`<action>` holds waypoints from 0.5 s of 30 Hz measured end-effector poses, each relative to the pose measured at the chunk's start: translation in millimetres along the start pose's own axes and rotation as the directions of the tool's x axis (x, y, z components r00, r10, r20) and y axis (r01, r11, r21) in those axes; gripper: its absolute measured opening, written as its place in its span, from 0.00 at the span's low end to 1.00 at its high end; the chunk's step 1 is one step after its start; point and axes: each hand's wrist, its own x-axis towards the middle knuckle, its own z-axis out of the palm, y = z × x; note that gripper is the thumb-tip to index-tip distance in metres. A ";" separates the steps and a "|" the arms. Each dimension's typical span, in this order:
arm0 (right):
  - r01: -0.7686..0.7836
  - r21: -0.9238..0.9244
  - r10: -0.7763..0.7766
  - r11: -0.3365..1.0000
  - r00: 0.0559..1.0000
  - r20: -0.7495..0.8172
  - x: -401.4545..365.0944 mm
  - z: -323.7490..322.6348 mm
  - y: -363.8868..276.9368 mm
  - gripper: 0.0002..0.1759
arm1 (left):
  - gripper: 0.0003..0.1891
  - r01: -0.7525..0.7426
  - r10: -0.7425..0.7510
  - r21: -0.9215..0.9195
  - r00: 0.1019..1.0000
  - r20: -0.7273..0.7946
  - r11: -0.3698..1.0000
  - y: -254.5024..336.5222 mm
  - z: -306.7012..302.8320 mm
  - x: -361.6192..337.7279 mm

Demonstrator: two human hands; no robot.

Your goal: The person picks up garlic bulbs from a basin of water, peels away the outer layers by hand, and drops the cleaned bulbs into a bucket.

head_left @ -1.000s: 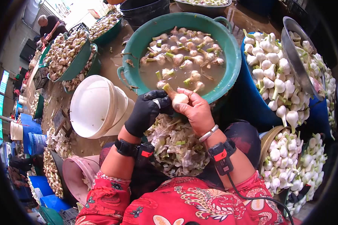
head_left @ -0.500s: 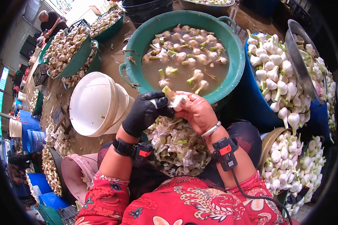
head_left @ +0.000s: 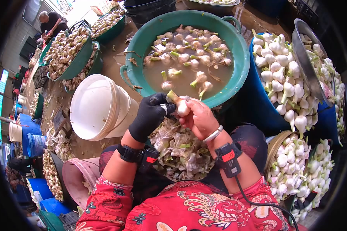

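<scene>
A pale garlic bulb (head_left: 182, 108) with a short green-yellow stem is held over the near rim of a green tub (head_left: 133, 82). My left hand (head_left: 147, 117), in a black glove with a white band on one finger, is closed around the bulb's left side near the stem. My right hand (head_left: 201, 118), bare, pinches the bulb's right side, its thumb near the top and its other fingers curled below. Garlic bulbs (head_left: 181, 57) with cut stems float in the tub's murky water. Under my hands lies a heap of garlic skins (head_left: 181, 152).
To the left stand a white bucket (head_left: 90, 109) and a tipped pink bucket (head_left: 75, 173). On the right, a blue barrel (head_left: 264, 106) is heaped with white garlic beside a metal basin (head_left: 310, 57). A person (head_left: 52, 25) bends over garlic tubs at the far left.
My right hand has turned and shifted slightly right and down, its thumb now nearer the bulb's top edge. More of the bulb's smooth, rounded side shows. My left hand keeps its hold.
</scene>
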 end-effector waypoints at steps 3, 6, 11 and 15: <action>-0.177 0.188 0.169 0.966 0.984 0.056 -1.3 2.8 -3.9 0.15 | 0.08 -0.150 0.167 0.347 0.986 -0.022 0.926 -7.8 1.8 0.2; -0.306 0.281 0.281 0.910 0.952 0.124 -5.7 1.7 -10.4 0.13 | 0.08 -0.444 0.476 0.720 0.861 0.179 0.534 -6.4 5.9 3.0; -0.408 0.296 0.373 0.864 0.913 0.167 -10.3 0.7 -11.9 0.14 | 0.11 -0.370 0.435 0.618 0.899 0.050 0.694 -16.3 2.6 3.8; -0.241 0.225 0.223 0.944 0.970 0.102 -8.8 -2.9 -16.9 0.13 | 0.19 0.033 -0.032 0.022 0.999 -0.042 0.999 11.6 -10.7 -9.8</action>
